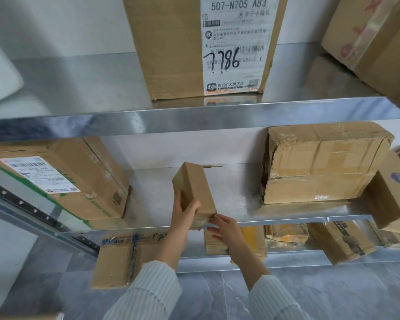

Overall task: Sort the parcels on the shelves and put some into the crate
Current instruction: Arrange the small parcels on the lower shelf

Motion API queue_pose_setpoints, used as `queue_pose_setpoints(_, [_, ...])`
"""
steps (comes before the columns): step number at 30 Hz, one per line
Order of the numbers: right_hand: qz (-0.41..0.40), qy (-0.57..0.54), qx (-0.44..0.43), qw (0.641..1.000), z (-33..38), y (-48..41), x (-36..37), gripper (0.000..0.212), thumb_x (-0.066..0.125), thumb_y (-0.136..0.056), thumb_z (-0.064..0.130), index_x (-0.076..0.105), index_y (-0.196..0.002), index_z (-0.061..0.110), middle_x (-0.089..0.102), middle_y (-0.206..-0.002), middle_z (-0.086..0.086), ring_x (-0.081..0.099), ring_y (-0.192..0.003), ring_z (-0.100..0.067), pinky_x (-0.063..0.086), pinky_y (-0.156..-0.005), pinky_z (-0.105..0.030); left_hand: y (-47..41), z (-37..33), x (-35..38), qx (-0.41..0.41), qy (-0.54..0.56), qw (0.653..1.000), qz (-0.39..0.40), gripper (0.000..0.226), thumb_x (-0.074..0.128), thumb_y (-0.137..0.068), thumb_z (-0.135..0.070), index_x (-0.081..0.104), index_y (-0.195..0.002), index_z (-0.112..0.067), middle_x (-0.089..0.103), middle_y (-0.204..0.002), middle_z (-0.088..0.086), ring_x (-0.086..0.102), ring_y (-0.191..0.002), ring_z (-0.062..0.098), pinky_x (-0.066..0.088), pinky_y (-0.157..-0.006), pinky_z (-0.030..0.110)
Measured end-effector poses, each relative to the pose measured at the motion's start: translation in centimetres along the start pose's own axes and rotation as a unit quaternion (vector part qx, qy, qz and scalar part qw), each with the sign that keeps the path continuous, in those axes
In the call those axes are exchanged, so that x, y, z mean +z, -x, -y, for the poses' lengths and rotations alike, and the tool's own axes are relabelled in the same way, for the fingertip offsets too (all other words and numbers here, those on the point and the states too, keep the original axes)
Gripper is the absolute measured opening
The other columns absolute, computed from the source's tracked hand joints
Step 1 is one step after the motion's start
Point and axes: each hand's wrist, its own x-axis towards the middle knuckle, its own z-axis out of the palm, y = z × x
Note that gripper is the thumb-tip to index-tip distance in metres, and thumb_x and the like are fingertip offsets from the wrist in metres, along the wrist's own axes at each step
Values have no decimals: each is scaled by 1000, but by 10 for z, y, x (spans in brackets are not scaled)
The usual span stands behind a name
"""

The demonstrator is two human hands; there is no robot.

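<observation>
Small brown cardboard parcel (195, 188), taped at its near end, tilted over the front of the middle shelf (236, 199)

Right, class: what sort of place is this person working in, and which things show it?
Probably a parcel pickup storeroom: metal shelves, taped cardboard parcels, and a shipping label hand-marked 7786 on the tall box.
</observation>
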Motion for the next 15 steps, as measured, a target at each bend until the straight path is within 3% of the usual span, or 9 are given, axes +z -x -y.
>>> queue_pose_setpoints(2, [5,-13,-3,1000,-1,4,8,25,41,-102,22,66,-101,16,70,-93,-3,67,-89,-20,52,-87,-35,0,1,-4,-12,53,998,32,70,60,-79,-31,34,-143,-36,61,-117,-1,61,-102,22,54,-78,38])
queue_pose_setpoints(4, [1,-17,-2,1000,-2,4,13,25,43,-101,29,66,-96,20,70,-91,1,67,-92,-19,51,-95,-39,0,4,-7,-22,82,994,62,68,56,-70,-38,43,-136,-36,66,-111,4,63,-101,28,54,-82,48])
queue_pose_setpoints(7, [2,22,-5,1000,-4,0,16,30,48,-97,44,66,-105,22,70,-99,4,65,-100,-16,51,-95,-36,0,4,-10,-14,62,996,61,29,41,-90,-31,55,-115,-37,67,-102,3,62,-96,25,49,-88,48])
queue_pose_setpoints(11, [30,62,-14,998,-1,-6,21,32,48,-96,46,64,-115,26,67,-102,10,62,-105,-18,49,-95,-35,-2,7,-15,-13,20,999,24,34,24,-102,-30,49,-125,-28,61,-105,2,55,-94,17,41,-81,31])
queue_pose_setpoints(15, [25,72,-30,997,1,-11,22,22,49,-97,41,65,-108,30,68,-98,7,62,-105,-20,50,-90,-33,-6,6,-17,21,-63,998,16,43,30,-88,-43,40,-129,-35,60,-115,1,56,-102,19,43,-96,38])
